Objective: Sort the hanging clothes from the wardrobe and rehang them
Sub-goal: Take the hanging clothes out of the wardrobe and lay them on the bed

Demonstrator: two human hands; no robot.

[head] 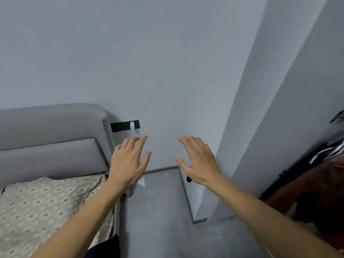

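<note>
Both the left hand (128,162) and right hand (200,161) hover with fingers spread, grasping nothing. The dark and rust-red hanging clothes (316,183) at the right edge (partly out of view) look soft and light, so they are probably best lifted by their hangers.

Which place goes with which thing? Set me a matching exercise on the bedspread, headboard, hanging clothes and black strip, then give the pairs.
Things:
1. patterned bedspread
2. grey headboard
3. hanging clothes
4. black strip

Places:
A. on the wall, just right of the headboard
B. far right edge
C. lower left, under the left forearm
D. left, against the wall

Pairs: 1-C, 2-D, 3-B, 4-A
</note>
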